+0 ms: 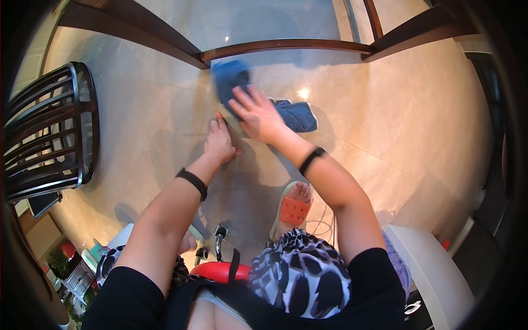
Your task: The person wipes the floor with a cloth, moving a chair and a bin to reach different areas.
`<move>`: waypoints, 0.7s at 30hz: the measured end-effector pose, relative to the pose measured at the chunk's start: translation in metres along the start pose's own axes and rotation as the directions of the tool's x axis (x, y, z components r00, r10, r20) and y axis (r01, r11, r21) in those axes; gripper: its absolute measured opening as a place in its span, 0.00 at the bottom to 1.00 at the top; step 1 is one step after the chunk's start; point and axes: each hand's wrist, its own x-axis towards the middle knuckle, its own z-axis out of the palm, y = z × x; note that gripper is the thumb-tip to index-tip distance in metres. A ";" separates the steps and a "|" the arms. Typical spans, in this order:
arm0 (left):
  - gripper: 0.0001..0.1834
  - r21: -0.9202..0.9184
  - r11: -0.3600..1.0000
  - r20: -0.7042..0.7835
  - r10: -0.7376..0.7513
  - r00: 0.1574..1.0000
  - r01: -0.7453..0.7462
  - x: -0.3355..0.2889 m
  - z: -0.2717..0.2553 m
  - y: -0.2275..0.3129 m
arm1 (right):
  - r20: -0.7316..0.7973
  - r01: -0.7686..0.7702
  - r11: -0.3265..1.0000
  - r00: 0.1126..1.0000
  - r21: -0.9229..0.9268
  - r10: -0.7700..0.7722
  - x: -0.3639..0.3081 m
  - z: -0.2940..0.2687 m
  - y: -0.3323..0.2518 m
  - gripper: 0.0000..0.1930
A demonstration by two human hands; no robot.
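Note:
A blue cloth piece, smeared by motion, is beyond my hands, close to the dark wooden crossbar. My right hand is over its lower right part with the fingers spread; whether it touches the cloth cannot be made out. Just below the cloth's pale lower edge, my left hand has its index finger stretched forward and its thumb apart. No held thing shows in it. A second blue cloth piece, with a whitish border, lies crumpled on the floor right of my right hand, which partly covers it.
Dark wooden furniture legs joined by a crossbar stand ahead on the shiny beige floor. To the left is a dark slatted chair back. My foot in an orange sandal, a red seat and a caster are near me.

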 end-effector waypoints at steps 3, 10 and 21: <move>0.67 -0.035 0.999 -0.001 0.031 1.000 -0.031 0.000 0.002 -0.010 | 0.145 0.161 0.983 0.978 -0.088 -0.147 0.045 0.011 0.008 0.28; 0.69 -0.045 0.999 0.046 0.028 0.999 -0.026 -0.004 0.001 -0.004 | -0.030 -0.483 0.788 0.858 -0.382 0.512 0.066 -0.027 0.155 0.26; 0.70 -0.037 0.999 0.021 0.007 1.000 -0.006 0.003 0.015 -0.016 | -0.137 -0.831 0.396 0.478 -0.390 0.868 -0.176 -0.108 0.151 0.29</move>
